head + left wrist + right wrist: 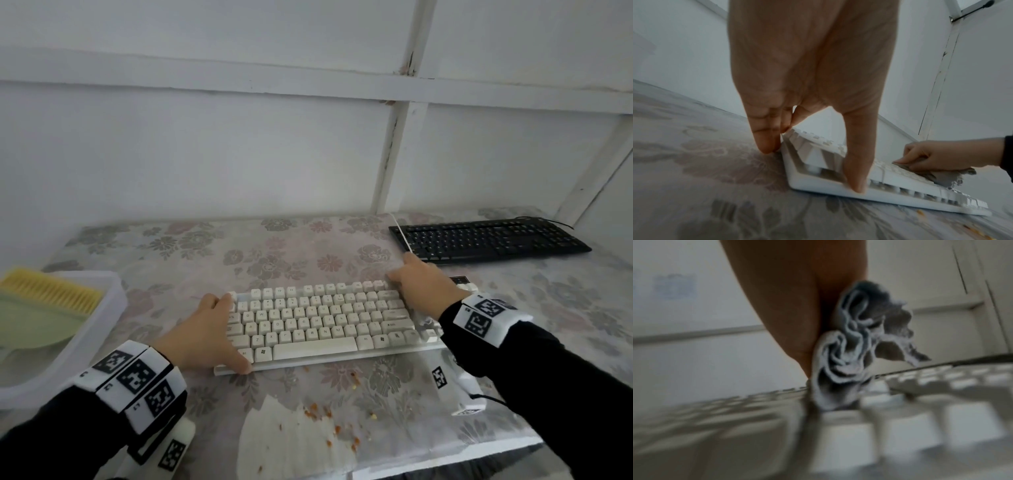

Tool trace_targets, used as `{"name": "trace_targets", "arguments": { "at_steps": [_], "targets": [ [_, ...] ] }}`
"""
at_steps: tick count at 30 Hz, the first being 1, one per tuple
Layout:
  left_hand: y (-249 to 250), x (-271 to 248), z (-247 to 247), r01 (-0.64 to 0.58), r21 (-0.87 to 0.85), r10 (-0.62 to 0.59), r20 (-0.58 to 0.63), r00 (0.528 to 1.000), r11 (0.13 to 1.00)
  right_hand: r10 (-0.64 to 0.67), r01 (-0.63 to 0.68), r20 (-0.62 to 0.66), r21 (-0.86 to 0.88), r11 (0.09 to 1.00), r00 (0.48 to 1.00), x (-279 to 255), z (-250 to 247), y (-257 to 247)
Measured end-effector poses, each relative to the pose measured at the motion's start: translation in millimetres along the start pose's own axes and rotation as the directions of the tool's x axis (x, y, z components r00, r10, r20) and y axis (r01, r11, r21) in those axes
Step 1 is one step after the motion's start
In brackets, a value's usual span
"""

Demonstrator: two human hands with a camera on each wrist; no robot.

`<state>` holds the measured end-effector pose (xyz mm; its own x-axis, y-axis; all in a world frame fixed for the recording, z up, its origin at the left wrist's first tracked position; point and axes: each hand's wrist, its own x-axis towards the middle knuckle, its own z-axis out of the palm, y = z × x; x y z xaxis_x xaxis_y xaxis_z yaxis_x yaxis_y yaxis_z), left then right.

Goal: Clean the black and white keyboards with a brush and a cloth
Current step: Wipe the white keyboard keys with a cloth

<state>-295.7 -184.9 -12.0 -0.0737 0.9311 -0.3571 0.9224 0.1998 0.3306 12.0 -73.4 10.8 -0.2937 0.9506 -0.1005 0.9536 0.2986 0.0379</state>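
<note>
The white keyboard (318, 322) lies mid-table on the flowered cloth. My left hand (226, 334) grips its left end, fingers at the back corner and thumb (857, 170) on the front edge. My right hand (416, 282) rests on the keyboard's upper right keys and holds a bunched grey cloth (941, 176) (851, 356) pressed onto them; the head view hides the cloth under the hand. The black keyboard (486, 238) lies at the back right, untouched. A brush (48, 294) with yellow bristles and a green handle lies in a bin at the left.
A clear plastic bin (102, 329) holds the brush at the left edge. A white tissue (274, 445) with orange crumbs lies near the table's front edge. A white cable (400, 233) crosses the black keyboard's left end. A white wall stands close behind.
</note>
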Motion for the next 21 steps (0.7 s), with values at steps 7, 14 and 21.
{"name": "trace_targets", "arguments": {
  "at_steps": [7, 14, 21],
  "targets": [
    [0.3, -0.4, 0.0, 0.002, 0.005, -0.002, 0.006, 1.000, 1.000, 0.219, -0.213, 0.022, -0.151, 0.965, 0.976, -0.6, -1.3, 50.8],
    [0.4, 1.7, -0.9, 0.015, 0.004, -0.015, 0.020, 1.000, 1.000, 0.083, -0.082, -0.015, 0.061, 0.995, 0.996, 3.4, -13.0, 47.1],
    [2.2, -1.6, -1.5, 0.018, 0.004, -0.019, 0.013, 1.000, 1.000, -0.044, 0.044, -0.018, 0.015, 0.999, 0.999, 8.4, 5.4, 5.8]
  ]
}}
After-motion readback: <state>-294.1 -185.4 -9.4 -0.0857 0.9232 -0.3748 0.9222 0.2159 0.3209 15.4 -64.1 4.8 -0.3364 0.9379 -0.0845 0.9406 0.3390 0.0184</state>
